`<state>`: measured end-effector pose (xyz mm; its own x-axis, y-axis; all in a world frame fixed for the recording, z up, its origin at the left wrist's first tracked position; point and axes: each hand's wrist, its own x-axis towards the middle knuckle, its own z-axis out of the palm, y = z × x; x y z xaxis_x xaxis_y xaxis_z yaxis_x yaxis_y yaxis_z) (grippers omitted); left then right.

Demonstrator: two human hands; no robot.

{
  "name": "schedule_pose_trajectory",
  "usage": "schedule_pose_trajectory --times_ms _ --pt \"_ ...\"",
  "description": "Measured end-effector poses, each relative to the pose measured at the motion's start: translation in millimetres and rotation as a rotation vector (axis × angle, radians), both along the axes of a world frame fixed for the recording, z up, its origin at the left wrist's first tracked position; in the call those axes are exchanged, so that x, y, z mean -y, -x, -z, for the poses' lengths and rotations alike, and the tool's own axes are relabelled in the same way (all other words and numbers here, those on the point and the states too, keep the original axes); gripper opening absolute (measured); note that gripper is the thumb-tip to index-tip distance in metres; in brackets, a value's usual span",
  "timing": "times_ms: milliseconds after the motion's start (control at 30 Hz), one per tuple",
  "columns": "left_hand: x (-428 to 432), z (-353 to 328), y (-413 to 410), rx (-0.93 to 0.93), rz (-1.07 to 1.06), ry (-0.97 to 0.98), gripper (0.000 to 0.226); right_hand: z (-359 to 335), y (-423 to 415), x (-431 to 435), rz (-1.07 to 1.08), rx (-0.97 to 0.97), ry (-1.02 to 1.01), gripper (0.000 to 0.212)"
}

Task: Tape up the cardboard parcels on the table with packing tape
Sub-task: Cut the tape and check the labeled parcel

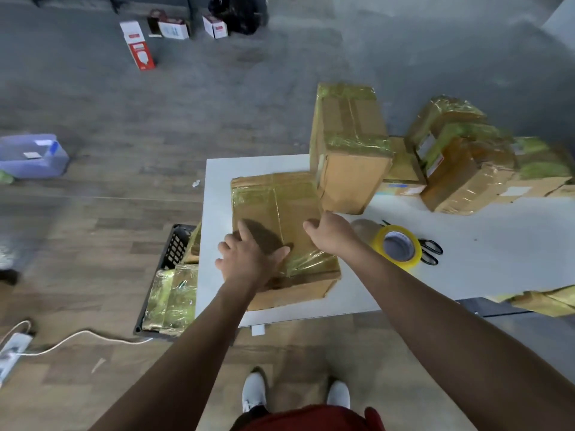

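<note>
Two hands work over one flat parcel (280,213) lying on the table (466,241), cardboard with shiny yellowish tape across its top. Left hand (249,258) lies spread on the near left part of the parcel top, fingers straight and splayed, pressing down, gripping nothing. Right hand (331,233) sits at the parcel's right edge with its back to the camera and thumb pointing left; its fingers are hidden, so I cannot tell whether it grips the edge or just touches it. Just right of the right hand a tape roll (399,247), yellow, lies flat on the table, with black-handled scissors (431,251) just beyond the roll. Beyond the right hand stands a tall parcel (350,150), upright, taped, touching the flat parcel's far right corner. Further right of it sits a pile of parcels (460,169). Left of the left hand, down on the floor, a black crate (175,244) holds taped packages.
</note>
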<state>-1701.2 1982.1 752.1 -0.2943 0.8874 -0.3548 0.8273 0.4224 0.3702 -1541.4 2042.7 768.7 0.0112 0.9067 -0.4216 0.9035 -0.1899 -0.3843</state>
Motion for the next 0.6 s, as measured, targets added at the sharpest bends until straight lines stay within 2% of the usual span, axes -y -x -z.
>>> schedule_pose_trajectory --times_ms 100,200,300,433,500,600 --pt "10 4 -14 0.086 -0.037 -0.035 0.116 8 6 9 0.043 0.088 -0.017 0.085" --pt "12 6 -19 0.141 -0.067 -0.069 0.114 24 14 30 -0.009 0.208 -0.113 0.094" --pt "14 9 -19 0.132 -0.072 -0.095 0.112 38 14 41 -0.018 0.26 -0.248 0.087" --pt "17 11 -19 0.126 -0.068 -0.116 0.109 39 -1 35 -0.031 0.226 -0.312 0.075" --pt "18 12 -16 0.16 -0.071 -0.131 0.107 42 -11 34 0.006 0.112 -0.308 0.068" --pt "21 14 -10 0.262 -0.089 -0.147 0.104 46 -23 32 0.143 -0.208 -0.244 0.044"
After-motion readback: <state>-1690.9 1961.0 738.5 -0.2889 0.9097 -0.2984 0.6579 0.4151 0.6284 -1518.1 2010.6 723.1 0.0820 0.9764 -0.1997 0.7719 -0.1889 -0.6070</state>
